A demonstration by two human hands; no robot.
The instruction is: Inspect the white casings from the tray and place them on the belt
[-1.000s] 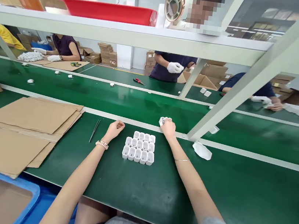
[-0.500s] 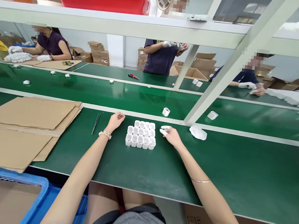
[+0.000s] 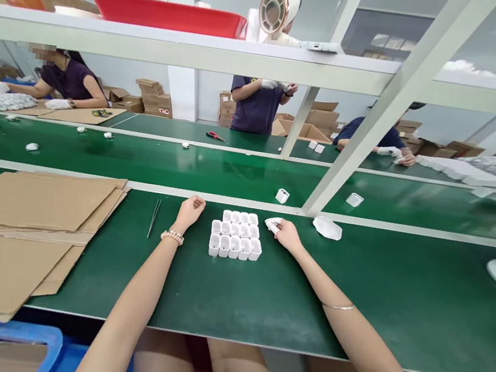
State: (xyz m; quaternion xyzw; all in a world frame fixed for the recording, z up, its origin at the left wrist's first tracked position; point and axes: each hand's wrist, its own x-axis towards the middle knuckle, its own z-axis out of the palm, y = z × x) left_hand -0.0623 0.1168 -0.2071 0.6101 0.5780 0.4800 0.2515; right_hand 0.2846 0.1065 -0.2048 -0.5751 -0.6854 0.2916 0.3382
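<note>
Small white open-topped plastic cases (image 3: 235,244) stand upright in three close rows on the green bench, between my two hands. Small dark spots show inside some of the front ones. Just left of the rows my left hand (image 3: 191,210) rests on the bench, fingers curled in; whatever they may hold is hidden. My right hand (image 3: 286,233) lies just right of the rows, apart from them, with white covers on its thumb and forefinger. Those two fingers stretch toward the cases with a slight gap and nothing visible between them. Metal tweezers (image 3: 153,218) lie left of my left hand.
Flat cardboard sheets (image 3: 34,199) are stacked at left, above a blue crate (image 3: 52,346). A white sheet-like piece (image 3: 327,228) lies right of my right hand. Beyond the rail, a green belt (image 3: 213,172) carries white parts (image 3: 282,196). A slanted post (image 3: 359,146) rises ahead; co-workers sit opposite.
My view has shifted, so the bench sits lower in the picture. My right thumb and forefinger have come closer together. The left hand and the cases keep their places.
</note>
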